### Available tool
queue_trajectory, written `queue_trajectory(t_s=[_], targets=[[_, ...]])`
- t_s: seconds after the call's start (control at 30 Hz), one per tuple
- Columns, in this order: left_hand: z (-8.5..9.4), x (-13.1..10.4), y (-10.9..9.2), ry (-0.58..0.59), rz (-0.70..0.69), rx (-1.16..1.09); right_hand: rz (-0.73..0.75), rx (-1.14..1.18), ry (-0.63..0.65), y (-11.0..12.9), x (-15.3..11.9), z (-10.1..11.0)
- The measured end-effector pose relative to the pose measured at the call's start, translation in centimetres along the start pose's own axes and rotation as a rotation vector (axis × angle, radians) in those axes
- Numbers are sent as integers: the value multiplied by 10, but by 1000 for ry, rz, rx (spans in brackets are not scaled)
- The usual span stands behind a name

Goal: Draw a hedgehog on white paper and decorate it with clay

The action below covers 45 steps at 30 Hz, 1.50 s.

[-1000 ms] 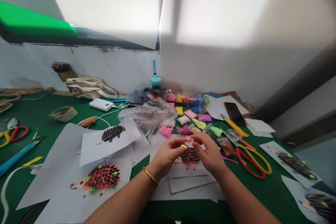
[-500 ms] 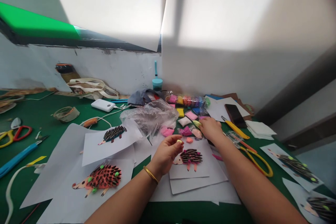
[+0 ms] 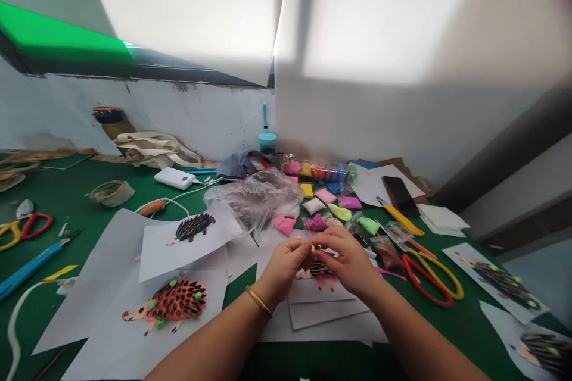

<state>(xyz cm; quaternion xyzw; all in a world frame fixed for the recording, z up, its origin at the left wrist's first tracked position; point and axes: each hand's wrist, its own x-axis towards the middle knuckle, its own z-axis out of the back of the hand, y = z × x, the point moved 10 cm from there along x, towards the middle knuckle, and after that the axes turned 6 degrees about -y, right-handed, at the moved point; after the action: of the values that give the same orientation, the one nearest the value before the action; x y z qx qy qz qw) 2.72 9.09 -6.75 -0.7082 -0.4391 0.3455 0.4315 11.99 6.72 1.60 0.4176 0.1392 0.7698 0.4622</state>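
Note:
My left hand (image 3: pixel 286 265) is closed in a pinch on a small yellow-green lump of clay (image 3: pixel 313 248). Fingertips of my right hand (image 3: pixel 342 256) meet it there, closed on the same lump. Both hands are over a paper hedgehog (image 3: pixel 325 269) with dark spines and pink legs, partly hidden by my fingers. It lies on stacked white sheets (image 3: pixel 326 317). Just beyond the hands are small packets of coloured clay, among them a yellow-green packet (image 3: pixel 339 212), a green packet (image 3: pixel 369 225) and a magenta packet (image 3: pixel 315 222).
At left lie a red-bodied hedgehog (image 3: pixel 176 303) with green balls, another hedgehog sheet (image 3: pixel 179 256), a blue cutter (image 3: pixel 31 271) and scissors (image 3: pixel 36 226). A crumpled plastic bag (image 3: pixel 254 199) sits mid-table. Rightward are red-and-yellow scissors (image 3: pixel 429 280), a yellow cutter (image 3: pixel 402 219) and a phone (image 3: pixel 401 195).
My right hand has come back from the clay packets to meet my left hand at the yellow-green lump. The packets and red scissor handle it covered now show.

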Motion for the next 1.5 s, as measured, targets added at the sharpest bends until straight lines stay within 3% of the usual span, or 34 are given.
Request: queue_trajectory(t_s=[0.2, 0.47, 0.8, 0.9, 1.07, 1.17, 1.33, 1.5], targets=[[1, 2, -1, 11, -13, 109, 35, -8, -28, 3, 1, 1], [2, 1, -5, -8, -15, 121, 194, -101, 1, 15, 6, 3], [1, 0, -6, -8, 15, 119, 161, -140, 48, 15, 5, 4], [7, 1, -8, -70, 1, 98, 39, -66, -41, 0, 6, 19], [20, 4, -2, -183, 84, -41, -392, 308, -331, -71, -11, 56], [24, 5, 1, -216, 95, -49, -458, 302, -309, -93, -22, 60], [26, 9, 3, -213, 34, 108, -392, 102, -99, -94, -33, 40], [21, 10, -15, -201, -230, 667, -291, 5, 38, -81, -33, 8]])
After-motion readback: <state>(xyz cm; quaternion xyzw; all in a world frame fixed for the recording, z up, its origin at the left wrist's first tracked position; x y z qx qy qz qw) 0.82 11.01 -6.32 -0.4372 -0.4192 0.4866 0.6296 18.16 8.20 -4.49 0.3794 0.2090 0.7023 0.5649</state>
